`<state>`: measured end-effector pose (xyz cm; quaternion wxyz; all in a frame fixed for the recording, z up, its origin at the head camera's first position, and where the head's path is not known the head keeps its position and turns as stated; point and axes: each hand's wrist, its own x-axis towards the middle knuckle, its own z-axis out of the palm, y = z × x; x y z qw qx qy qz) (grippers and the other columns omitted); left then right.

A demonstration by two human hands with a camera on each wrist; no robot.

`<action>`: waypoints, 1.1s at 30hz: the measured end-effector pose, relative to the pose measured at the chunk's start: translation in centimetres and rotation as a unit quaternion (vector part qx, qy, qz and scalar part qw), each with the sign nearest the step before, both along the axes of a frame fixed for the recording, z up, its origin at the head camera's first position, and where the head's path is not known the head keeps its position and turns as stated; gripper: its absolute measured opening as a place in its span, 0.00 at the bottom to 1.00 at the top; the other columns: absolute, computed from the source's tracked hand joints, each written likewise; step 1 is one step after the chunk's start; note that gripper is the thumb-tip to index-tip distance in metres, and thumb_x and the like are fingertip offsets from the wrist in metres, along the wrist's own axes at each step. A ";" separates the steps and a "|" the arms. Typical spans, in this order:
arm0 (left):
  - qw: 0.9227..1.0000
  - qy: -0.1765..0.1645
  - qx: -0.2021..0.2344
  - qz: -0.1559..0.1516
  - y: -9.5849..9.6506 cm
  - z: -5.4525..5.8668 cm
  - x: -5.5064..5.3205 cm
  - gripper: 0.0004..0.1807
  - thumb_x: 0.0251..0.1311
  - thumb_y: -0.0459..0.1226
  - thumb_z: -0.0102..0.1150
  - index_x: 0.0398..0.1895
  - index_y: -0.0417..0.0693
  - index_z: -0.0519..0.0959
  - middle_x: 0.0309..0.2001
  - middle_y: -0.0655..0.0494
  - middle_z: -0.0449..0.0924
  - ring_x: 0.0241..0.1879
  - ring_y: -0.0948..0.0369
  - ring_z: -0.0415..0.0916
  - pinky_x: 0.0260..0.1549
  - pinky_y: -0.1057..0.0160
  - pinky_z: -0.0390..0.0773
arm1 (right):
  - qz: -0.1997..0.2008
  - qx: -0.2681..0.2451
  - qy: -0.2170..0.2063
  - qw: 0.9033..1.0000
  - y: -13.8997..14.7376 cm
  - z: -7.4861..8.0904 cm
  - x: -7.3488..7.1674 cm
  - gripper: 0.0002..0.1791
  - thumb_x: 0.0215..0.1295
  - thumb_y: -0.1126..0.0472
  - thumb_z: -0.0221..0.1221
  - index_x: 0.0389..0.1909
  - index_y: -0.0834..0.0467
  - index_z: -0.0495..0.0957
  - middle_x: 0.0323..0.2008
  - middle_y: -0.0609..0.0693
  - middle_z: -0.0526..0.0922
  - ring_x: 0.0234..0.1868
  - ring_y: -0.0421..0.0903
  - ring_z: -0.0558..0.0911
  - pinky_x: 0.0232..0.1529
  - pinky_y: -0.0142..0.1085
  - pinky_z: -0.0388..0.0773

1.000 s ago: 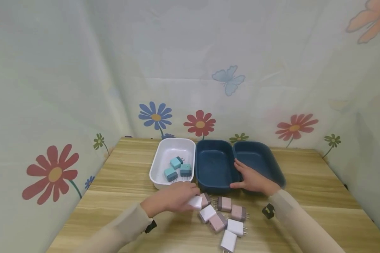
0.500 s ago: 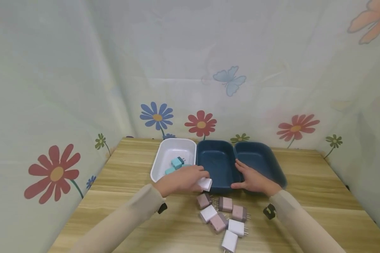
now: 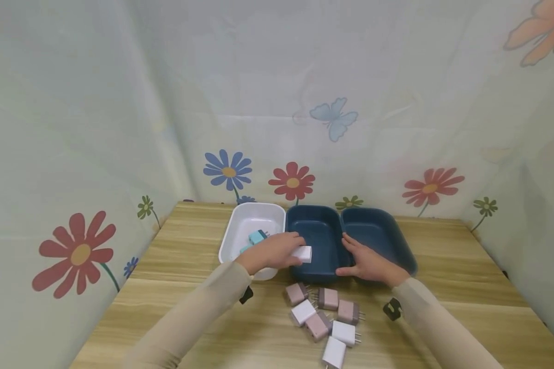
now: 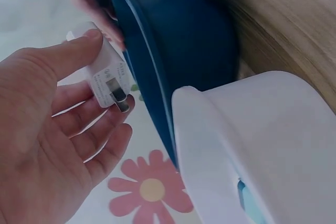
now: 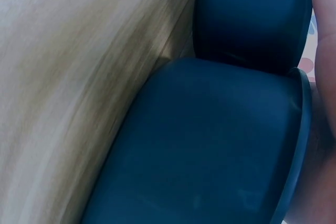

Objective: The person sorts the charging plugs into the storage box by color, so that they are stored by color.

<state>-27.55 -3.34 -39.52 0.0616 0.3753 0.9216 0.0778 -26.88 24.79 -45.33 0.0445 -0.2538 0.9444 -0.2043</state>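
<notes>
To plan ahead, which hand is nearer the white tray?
Left hand: by the right edge of the white tray. The right hand is across the middle blue tray.

Behind a wooden table [image 3: 461,261] hangs a backdrop [image 3: 258,87] with 3 red flowers [image 3: 292,182].

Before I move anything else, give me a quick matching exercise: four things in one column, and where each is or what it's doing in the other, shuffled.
Column one
1. left hand
2. right hand
3. white tray
4. pink chargers

Column two
A. holds teal chargers
B. lie on the wooden table, on the near side of the trays
C. pinches a white charger
D. rests where the two dark blue trays meet

Right pairs: 1-C, 2-D, 3-A, 4-B
</notes>
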 end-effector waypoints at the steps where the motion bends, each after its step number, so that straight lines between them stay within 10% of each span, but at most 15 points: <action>1: 1.000 -0.002 0.003 0.002 0.0 0.0 -0.2 0.24 0.57 0.49 0.64 0.55 0.51 0.74 0.47 0.57 0.75 0.39 0.62 0.71 0.42 0.66 0.75 | 0.000 0.000 -0.001 1.000 0.0 0.0 0.0 0.57 0.50 0.35 0.64 0.67 0.72 0.55 0.71 0.65 0.51 0.67 0.62 0.59 0.62 0.54 0.60; 33: 0.999 0.005 -0.007 0.041 1.7 -2.8 -4.9 0.22 0.56 0.49 0.64 0.51 0.51 0.76 0.45 0.55 0.77 0.38 0.60 0.72 0.41 0.62 0.75 | -0.016 0.004 -0.015 1.000 -0.1 0.0 -0.2 0.56 0.51 0.35 0.64 0.68 0.70 0.55 0.71 0.62 0.50 0.68 0.61 0.58 0.62 0.54 0.59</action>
